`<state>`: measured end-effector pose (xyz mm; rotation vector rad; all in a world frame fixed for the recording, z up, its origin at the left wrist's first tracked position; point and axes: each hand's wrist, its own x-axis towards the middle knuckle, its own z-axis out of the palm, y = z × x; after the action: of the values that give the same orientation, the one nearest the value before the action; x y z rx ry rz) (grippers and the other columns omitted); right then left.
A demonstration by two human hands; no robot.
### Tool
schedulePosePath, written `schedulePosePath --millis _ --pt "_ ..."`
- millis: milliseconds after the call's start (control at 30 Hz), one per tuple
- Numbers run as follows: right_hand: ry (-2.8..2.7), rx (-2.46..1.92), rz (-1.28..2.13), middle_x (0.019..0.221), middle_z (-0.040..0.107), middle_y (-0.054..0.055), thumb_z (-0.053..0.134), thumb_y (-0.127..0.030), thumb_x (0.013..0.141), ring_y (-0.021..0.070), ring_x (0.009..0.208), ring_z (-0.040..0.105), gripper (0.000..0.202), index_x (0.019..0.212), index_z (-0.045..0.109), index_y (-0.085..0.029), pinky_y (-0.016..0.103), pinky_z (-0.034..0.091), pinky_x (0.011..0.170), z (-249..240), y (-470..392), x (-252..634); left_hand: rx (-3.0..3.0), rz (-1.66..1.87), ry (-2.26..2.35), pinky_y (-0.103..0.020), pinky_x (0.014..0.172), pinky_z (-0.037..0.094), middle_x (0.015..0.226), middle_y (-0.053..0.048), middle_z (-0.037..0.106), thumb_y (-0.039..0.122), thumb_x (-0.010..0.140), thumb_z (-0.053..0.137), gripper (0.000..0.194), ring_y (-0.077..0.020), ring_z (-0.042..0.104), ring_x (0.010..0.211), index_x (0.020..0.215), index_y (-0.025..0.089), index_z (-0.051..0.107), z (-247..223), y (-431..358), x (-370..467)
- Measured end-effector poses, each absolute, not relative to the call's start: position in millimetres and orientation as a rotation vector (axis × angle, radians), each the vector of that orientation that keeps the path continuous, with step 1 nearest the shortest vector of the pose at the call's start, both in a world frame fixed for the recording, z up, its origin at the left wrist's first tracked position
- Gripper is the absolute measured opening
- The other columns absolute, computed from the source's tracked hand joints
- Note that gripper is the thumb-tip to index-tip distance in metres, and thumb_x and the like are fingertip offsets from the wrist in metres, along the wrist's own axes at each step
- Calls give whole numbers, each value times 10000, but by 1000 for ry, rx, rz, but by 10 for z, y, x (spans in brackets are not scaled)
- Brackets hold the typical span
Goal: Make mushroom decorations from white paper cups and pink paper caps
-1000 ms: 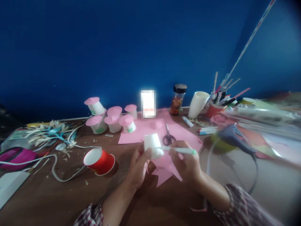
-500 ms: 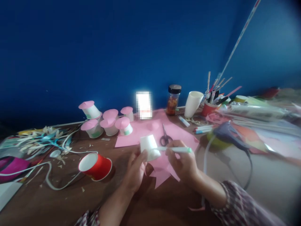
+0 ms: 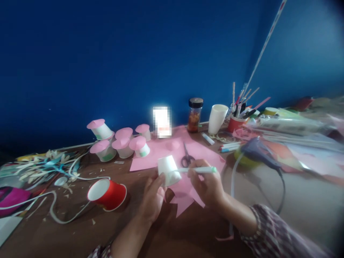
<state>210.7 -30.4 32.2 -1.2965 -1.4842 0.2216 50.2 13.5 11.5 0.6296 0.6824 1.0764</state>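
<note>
My left hand (image 3: 153, 195) is closed on a small white paper cup (image 3: 167, 167), tilted with its side toward me. Between the fingers of my right hand (image 3: 208, 184) is a white marker with a green end (image 3: 205, 170); its other end points at the cup's side and looks to touch it. Beneath both hands lies pink paper (image 3: 182, 206) with jagged cut edges. Dark-handled scissors (image 3: 187, 160) rest on the paper just beyond the marker. Several white cups topped with pink paper discs (image 3: 142, 148) stand behind to the left, one stacked on another.
A red paper cup (image 3: 114, 195) lies on its side at left, near a white cord (image 3: 53, 204) and a pile of scraps (image 3: 53, 163). Along the back stand a dark-lidded jar (image 3: 195, 116), a white cup (image 3: 217, 120) and a red pen holder (image 3: 237, 123). A purple glue gun (image 3: 258, 150) sits at right.
The whole view has shifted slightly, so things appear a little further left. Both hands keep their hold on the cup and the marker, which have hardly moved against each other.
</note>
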Motion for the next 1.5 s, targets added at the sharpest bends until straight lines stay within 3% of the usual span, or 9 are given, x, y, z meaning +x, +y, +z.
schedulePosePath --millis 700,1500 --pt "-1473 -1271 216 652 573 -11 480 -198 890 101 519 523 107 794 524 -186 206 412 501 349 -281 2127 636 1022 643 -414 1015 390 1040 -111 709 256 798 633 376 -282 591 1117 1147 115 634 122 144 481" --pt "-1460 -1246 265 679 577 -12 493 -202 893 103 548 533 97 800 518 -193 213 420 529 349 -287 2115 581 913 614 -381 1035 374 1067 -83 686 315 901 476 362 -231 584 1089 1195 142 597 127 154 484"
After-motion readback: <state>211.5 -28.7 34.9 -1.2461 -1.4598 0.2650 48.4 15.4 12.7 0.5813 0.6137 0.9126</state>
